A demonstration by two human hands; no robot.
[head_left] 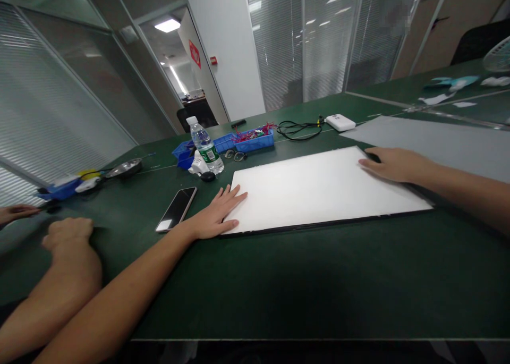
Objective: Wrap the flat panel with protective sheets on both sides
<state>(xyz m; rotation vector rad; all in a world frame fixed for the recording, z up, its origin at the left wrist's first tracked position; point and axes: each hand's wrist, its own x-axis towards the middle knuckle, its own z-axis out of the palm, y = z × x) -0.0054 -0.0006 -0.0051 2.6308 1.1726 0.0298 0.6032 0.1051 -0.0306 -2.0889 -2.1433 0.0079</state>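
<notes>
Spans a white panel [298,188] with a dark rim from both ends at a green table [303,289]. Has the panel on the tabletop, well apart from the table's front edge, with a long axis from side to side, roughly in line with that edge. Rests the left hand [218,213], fingers fanned apart, on the panel's left end, toward the near corner. Sets the right hand [392,163] at the opposite end, toward the far right corner, thumb over the white face; cannot tell, because of fingers out of sight at the rim, whether clamped or only resting there. Finds the panel to the right of the left hand and to the left of the right, with neither hand nearer, both in contact. Shares the table's left side with a co-worker's fist [71,230]. Also takes in a phone [178,207] just beside the left forearm [159,260], a water bottle [209,154] and a blue tray [257,143] toward the far edge.
</notes>
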